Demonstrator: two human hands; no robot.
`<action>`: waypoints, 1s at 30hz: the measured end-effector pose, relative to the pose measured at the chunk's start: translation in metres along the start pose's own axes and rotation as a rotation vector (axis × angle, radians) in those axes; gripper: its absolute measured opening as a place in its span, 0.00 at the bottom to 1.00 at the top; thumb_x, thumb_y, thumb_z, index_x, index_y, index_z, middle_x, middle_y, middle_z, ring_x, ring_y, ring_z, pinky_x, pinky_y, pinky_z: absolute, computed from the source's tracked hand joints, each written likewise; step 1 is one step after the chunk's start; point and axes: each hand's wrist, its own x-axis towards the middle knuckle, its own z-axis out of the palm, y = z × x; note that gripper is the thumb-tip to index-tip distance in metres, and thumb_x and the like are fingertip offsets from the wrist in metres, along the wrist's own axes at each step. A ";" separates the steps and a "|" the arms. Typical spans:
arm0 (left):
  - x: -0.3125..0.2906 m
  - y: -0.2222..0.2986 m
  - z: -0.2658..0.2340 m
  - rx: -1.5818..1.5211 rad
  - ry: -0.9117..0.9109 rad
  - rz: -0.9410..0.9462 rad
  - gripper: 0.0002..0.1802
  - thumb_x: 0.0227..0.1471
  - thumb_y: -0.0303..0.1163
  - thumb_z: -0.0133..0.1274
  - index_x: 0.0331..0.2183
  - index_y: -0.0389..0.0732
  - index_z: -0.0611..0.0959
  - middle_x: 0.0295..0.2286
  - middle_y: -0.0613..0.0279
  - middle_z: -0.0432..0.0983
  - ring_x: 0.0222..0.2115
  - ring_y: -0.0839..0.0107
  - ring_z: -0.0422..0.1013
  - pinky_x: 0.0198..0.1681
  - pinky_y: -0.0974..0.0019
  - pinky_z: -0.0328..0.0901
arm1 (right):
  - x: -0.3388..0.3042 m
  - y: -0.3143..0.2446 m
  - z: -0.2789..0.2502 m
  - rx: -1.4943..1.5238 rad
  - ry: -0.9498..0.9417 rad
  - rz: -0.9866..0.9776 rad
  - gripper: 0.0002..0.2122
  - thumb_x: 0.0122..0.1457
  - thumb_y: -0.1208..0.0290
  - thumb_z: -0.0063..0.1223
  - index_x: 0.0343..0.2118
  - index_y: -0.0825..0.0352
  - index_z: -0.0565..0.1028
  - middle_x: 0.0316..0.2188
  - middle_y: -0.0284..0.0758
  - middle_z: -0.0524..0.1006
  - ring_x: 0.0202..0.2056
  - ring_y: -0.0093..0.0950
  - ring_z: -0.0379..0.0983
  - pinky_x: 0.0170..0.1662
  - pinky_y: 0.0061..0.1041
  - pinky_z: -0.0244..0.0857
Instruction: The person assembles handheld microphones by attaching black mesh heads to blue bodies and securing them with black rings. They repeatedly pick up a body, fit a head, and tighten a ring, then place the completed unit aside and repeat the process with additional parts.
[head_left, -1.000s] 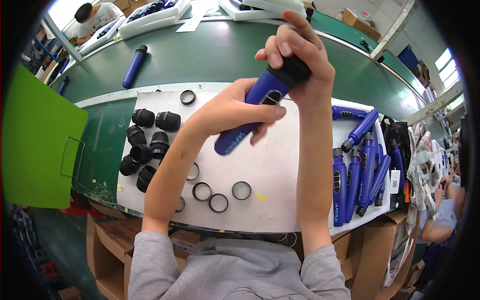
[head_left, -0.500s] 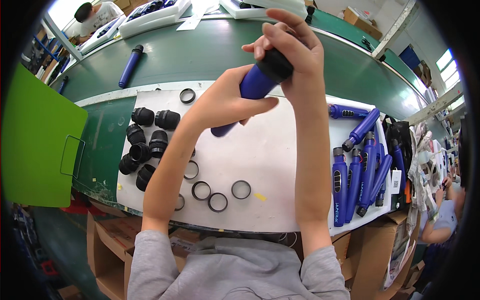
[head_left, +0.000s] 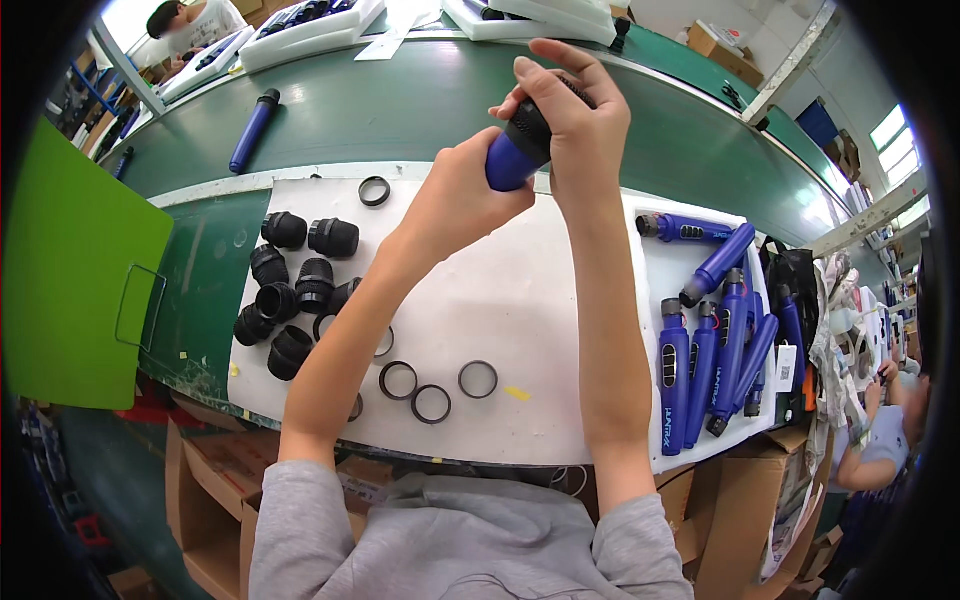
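Observation:
Both my hands are raised over the far edge of the white work sheet (head_left: 520, 330), with a blue microphone (head_left: 512, 168) between them. My left hand (head_left: 465, 200) is wrapped round its blue body, hiding the lower end. On the black head at the top, my right hand (head_left: 590, 125) is closed, thumb and fingers curled about it, index finger partly lifted. Several black microphone heads (head_left: 315, 284) lie in a group on the left of the sheet. Thin black rings (head_left: 431, 404) are scattered nearer to me, and another ring (head_left: 374, 191) lies at the far side.
At the right, a white foam tray (head_left: 655, 430) holds several blue microphone bodies (head_left: 674, 375). One whole microphone (head_left: 255, 130) lies on the green conveyor belt (head_left: 340, 120). A green panel (head_left: 80, 270) stands at the left. Cardboard boxes (head_left: 740, 500) are under the table. Other people are farther off.
My hands have shifted slightly left with the microphone. Its lower blue end, visible below my left hand before, is now hidden. My right hand has turned about the black head.

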 end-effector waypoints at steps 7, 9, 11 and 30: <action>-0.004 0.010 -0.020 -0.643 -0.578 -0.239 0.16 0.50 0.34 0.61 0.34 0.35 0.73 0.19 0.61 0.72 0.13 0.74 0.68 0.16 0.71 0.65 | 0.004 -0.007 -0.017 0.398 -0.457 0.009 0.19 0.60 0.72 0.50 0.53 0.74 0.71 0.22 0.31 0.68 0.26 0.27 0.73 0.41 0.40 0.76; -0.007 0.002 -0.012 -1.032 -0.796 -0.216 0.16 0.51 0.33 0.60 0.35 0.35 0.72 0.17 0.62 0.69 0.11 0.75 0.66 0.13 0.71 0.63 | 0.006 -0.005 -0.021 0.470 -0.557 0.012 0.19 0.59 0.74 0.48 0.53 0.74 0.71 0.22 0.31 0.67 0.25 0.27 0.73 0.41 0.41 0.77; -0.009 -0.010 -0.004 -1.277 -0.904 -0.219 0.16 0.52 0.32 0.57 0.37 0.36 0.69 0.15 0.65 0.65 0.09 0.77 0.62 0.11 0.71 0.60 | 0.003 -0.012 -0.019 0.301 -0.587 0.009 0.20 0.59 0.74 0.48 0.54 0.75 0.70 0.22 0.31 0.67 0.26 0.28 0.73 0.40 0.42 0.78; -0.001 -0.007 -0.006 -0.933 -0.790 -0.329 0.14 0.51 0.35 0.60 0.28 0.37 0.73 0.17 0.62 0.69 0.12 0.73 0.68 0.15 0.69 0.65 | 0.006 0.009 -0.026 0.359 -0.455 0.112 0.20 0.58 0.72 0.51 0.53 0.74 0.71 0.23 0.30 0.68 0.26 0.26 0.73 0.42 0.41 0.77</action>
